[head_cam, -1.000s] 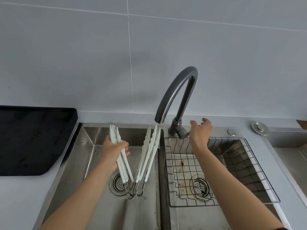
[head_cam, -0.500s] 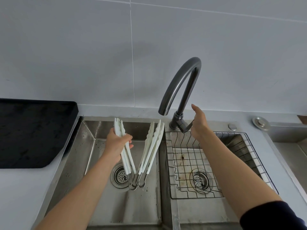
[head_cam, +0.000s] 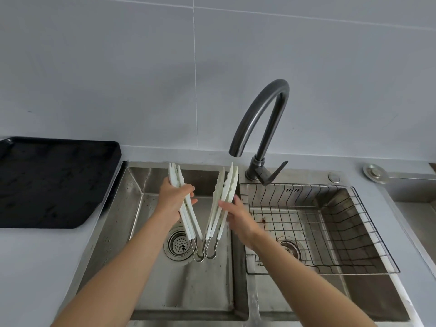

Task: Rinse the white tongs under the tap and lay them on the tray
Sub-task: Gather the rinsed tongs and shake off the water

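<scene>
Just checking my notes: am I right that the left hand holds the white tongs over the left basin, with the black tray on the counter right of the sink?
Not quite: the head view shows the black tray on the counter left of the sink, not right. The left hand does hold the white tongs over the left basin.

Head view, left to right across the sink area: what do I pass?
Black tray → left hand → right hand → wire basket → round metal cap. The white tongs span both hands, so they are left unplaced.
</scene>
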